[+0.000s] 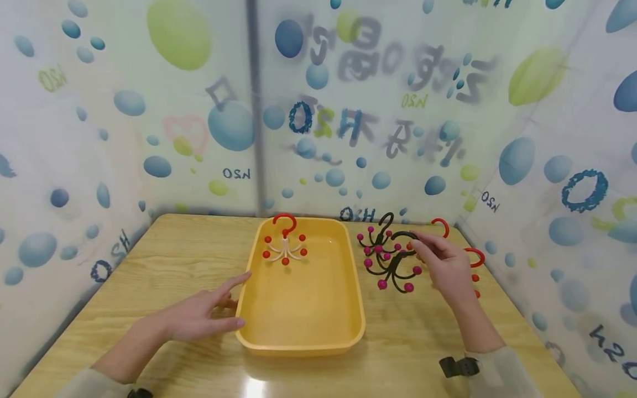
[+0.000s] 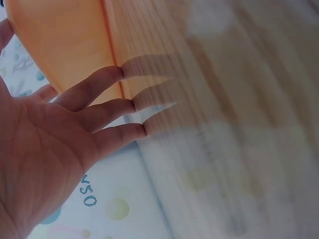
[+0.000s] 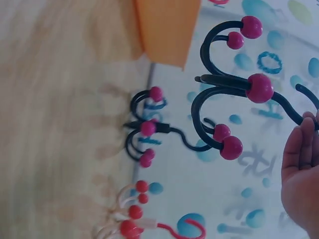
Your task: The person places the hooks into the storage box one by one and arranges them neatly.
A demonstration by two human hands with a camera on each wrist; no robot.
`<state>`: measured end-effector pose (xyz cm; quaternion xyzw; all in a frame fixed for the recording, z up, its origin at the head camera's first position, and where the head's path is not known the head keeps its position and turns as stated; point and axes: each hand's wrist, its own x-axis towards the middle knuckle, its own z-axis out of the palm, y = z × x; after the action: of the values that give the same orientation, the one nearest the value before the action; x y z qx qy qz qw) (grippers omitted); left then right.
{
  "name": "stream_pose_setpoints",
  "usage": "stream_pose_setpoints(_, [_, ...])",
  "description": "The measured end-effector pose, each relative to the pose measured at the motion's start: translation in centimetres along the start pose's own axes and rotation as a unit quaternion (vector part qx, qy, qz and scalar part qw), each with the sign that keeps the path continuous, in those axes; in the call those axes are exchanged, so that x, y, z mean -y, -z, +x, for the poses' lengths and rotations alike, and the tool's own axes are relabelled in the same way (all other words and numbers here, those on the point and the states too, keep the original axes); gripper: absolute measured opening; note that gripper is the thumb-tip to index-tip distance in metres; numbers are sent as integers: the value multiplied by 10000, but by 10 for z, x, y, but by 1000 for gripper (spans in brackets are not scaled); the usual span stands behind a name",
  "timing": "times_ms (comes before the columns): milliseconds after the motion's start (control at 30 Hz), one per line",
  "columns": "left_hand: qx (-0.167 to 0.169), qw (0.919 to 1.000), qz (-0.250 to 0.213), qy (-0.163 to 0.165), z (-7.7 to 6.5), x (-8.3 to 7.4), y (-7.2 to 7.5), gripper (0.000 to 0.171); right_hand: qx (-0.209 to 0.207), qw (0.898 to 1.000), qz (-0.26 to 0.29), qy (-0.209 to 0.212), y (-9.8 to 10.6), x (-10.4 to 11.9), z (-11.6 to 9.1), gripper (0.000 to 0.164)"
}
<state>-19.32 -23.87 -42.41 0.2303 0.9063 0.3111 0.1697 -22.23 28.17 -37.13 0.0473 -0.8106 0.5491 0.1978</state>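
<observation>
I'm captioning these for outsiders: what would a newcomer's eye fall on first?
Most likely the big yellow tray in the middle of the wooden table, with a red-and-white hook in its far end. Next, the black-and-magenta hook held in the right grip, to the right of the tray. The bubble-patterned wall behind the table also stands out.

– What colour is the tray (image 1: 308, 309)?
– Orange-yellow, plain.
– And the tray hook (image 1: 285, 248)?
– Red top, white arms, red balls.
– And the held hook (image 1: 395, 263)?
– Black, with magenta balls.
– The table (image 1: 189, 249)?
– Yellowish wood, streaked with grain.
– What about the wall (image 1: 278, 166)?
– White, dotted with blue and green ovals, plus lettering in blue and grey.
</observation>
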Motion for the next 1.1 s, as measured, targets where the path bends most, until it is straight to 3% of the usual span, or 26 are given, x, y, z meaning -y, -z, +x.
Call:
stream_pose_setpoints(233, [-10,10000,2,35,-1,0,1,94,14,9993,218,302,-19,31,8,37])
stream_pose_setpoints(467, [-16,10000,-33,20,0,0,1,94,370,9967,177,706,-46,47,23,30])
stream_pose_setpoints(900, [-16,10000,-23,31,1,0,1,95,1095,9917,217,632,-98,45,56,31])
stream_pose_setpoints(1100, [-18,10000,-19,-11,1,1,1,95,1338,9897,-106,495,-118,38,68,27])
